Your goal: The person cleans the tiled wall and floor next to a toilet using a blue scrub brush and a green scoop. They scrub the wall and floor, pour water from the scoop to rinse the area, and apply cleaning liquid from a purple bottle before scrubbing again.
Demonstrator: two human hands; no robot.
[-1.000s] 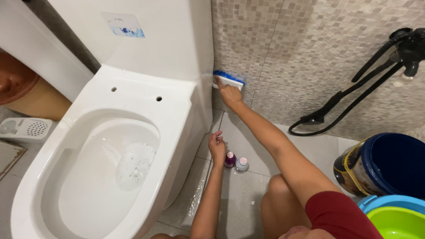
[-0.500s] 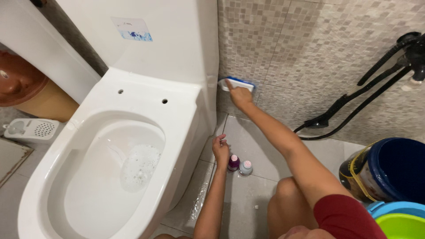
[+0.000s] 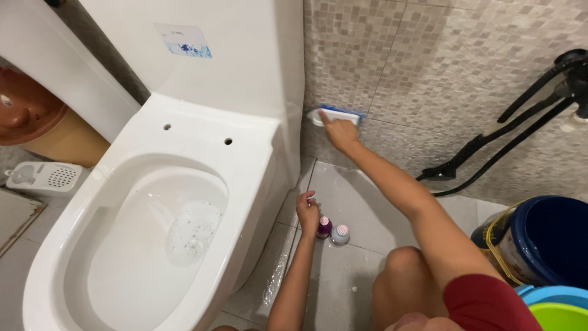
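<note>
My right hand [image 3: 340, 131] grips a white scrub brush with blue bristles [image 3: 334, 114] and presses it against the mosaic wall tiles [image 3: 429, 55], just right of the white toilet [image 3: 184, 171]. My left hand [image 3: 307, 211] rests on the grey floor tile beside the toilet base, fingers loosely curled and holding nothing. Right next to it stand two small bottles, one purple [image 3: 324, 227] and one pale grey [image 3: 340, 234]. Foamy water sits in the toilet bowl.
A black hose with a spray head [image 3: 490, 147] hangs on the wall at right. A dark blue bucket [image 3: 545, 245] and a blue and green basin [image 3: 551, 306] stand at far right. A brown bin [image 3: 37, 122] and a white floor drain cover [image 3: 43, 178] lie at left.
My right hand has slid the brush a little to the right along the wall. My left hand stays by the bottles.
</note>
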